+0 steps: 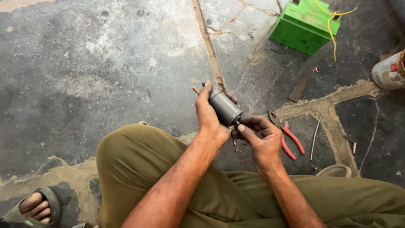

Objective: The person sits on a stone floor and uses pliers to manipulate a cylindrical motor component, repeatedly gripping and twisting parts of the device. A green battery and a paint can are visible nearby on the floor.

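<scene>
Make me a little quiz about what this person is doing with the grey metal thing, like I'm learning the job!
1. True or false: the left hand is wrapped around the grey metal cylinder.
2. Which tool lies on the stone floor just right of the right hand?
A. red-handled pliers
B. a hammer
C. a saw
3. Fill in: the green plastic box at the top has a ______ wire running from it.

Key
1. True; the right hand's fingers work at the cylinder's lower end.
2. A
3. yellow
</scene>
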